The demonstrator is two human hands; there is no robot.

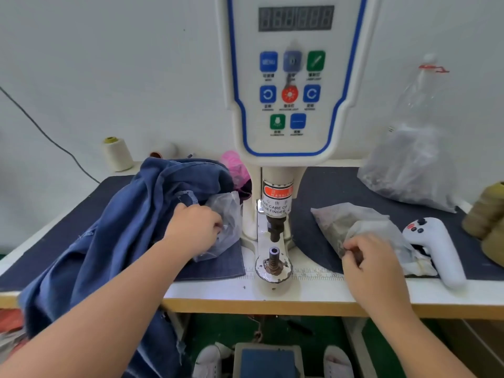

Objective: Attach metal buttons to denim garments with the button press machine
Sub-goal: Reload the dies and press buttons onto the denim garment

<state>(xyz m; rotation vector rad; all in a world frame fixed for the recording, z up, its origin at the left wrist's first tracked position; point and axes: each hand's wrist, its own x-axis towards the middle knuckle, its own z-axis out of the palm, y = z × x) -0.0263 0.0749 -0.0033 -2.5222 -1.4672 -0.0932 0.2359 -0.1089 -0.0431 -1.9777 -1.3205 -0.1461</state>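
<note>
Your left hand (195, 227) had its fingers curled into the mouth of a clear plastic bag (223, 225) beside the denim garment (122, 227), which lay heaped on the tabletop (313, 291) and draped off its front-left edge. Your right hand (368, 257) pinched something small and dark at the opening of a second bag (351, 222). Between them stood the button press machine (275, 236), its punch upright above the lower die (273, 257).
</note>
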